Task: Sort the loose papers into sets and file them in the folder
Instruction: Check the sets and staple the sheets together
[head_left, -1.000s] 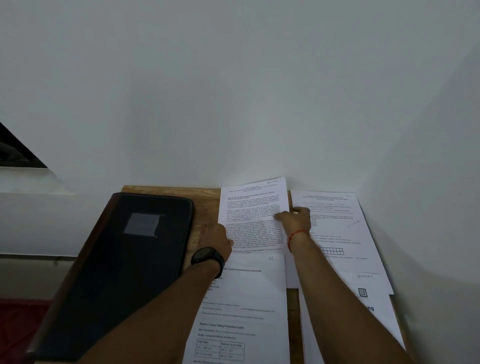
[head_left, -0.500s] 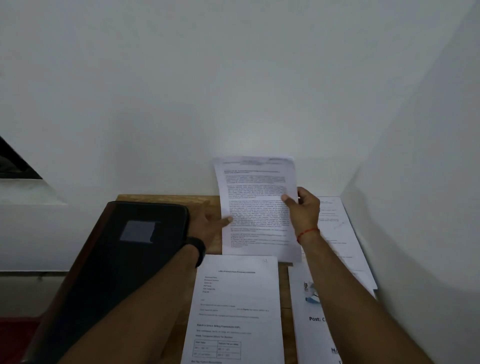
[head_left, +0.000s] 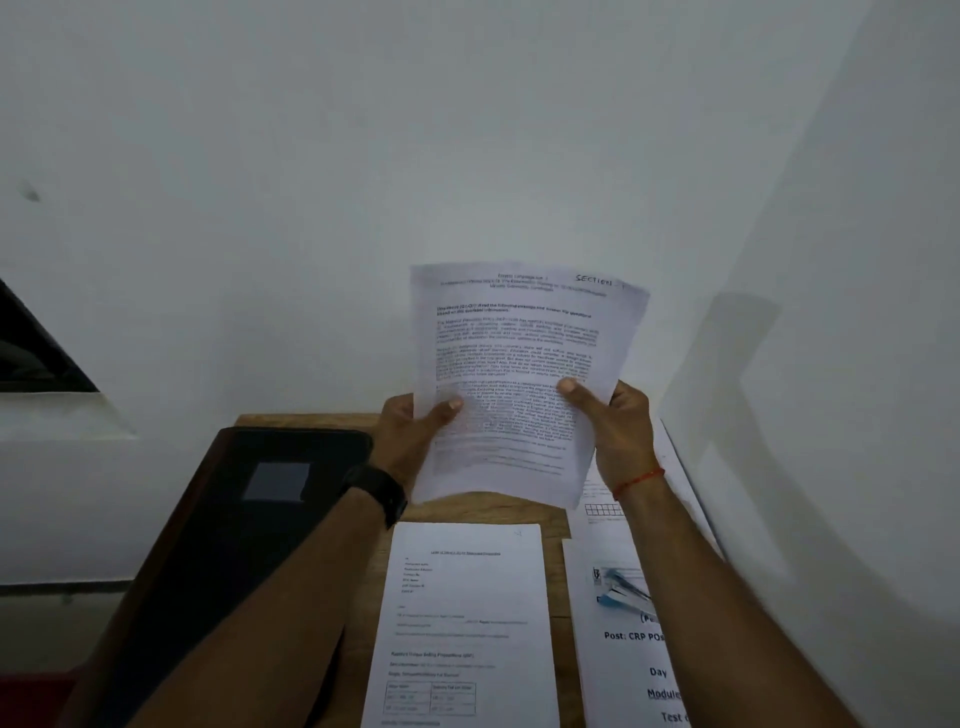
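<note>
Moved: printed text sheet (head_left: 514, 384) lifted off wooden desk (head_left: 553, 512), raised upright, likely for reading | Grip: left hand (head_left: 410, 434), right hand (head_left: 618, 431) both clamped on side edges | Unfiled: black folder (head_left: 244, 525) closed.

Matt paper sheets (head_left: 519, 374), wood table (head_left: 553, 512) (dark glossy folder (head_left: 249, 519))

Dim room, soft light, some motion blur.

We see a murky, bluish-grey exposure; the white wall (head_left: 467, 130) is brightest at centre and falls darker toward the corners. A faint shadow lies on the right-hand wall (head_left: 743, 364). The printed text on the held paper (head_left: 519, 374) is smeared and doubled; the forearms stretch toward the lower edge.
</note>
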